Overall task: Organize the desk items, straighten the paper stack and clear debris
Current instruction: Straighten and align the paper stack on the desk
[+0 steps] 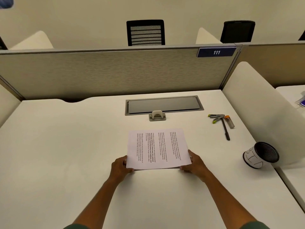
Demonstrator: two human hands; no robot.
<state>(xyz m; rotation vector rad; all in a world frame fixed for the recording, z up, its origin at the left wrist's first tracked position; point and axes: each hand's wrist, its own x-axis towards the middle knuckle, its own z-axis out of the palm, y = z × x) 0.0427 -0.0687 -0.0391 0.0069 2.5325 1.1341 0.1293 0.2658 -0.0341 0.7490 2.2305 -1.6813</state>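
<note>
- I have the paper stack in the middle of the white desk, just in front of me, printed side up with the text running sideways to me.
- My left hand pinches the near left corner and my right hand pinches the near right corner; both are closed on the sheets, thumbs on top, the near edge a little off the surface as far as I can judge.
- The edges look flush from here, so I judge the straightening nearly done; how many sheets there are I cannot tell.
- The stack sits slightly skewed to the desk's front edge, so squaring it and laying it flat is left.
- Well apart to my right, near the far corner, a small stapler with green tips, a black pen and a clear tube with an orange cap lie together, touching or nearly so; they look gathered but loose.
- Nearer on the right, a mesh cup wrapped in labelled paper lies tipped on its side against the white divider. I would say it needs standing up, and the small items may belong in it.
- I see no scraps on the desk; whether debris remains outside this view I cannot say.
</note>
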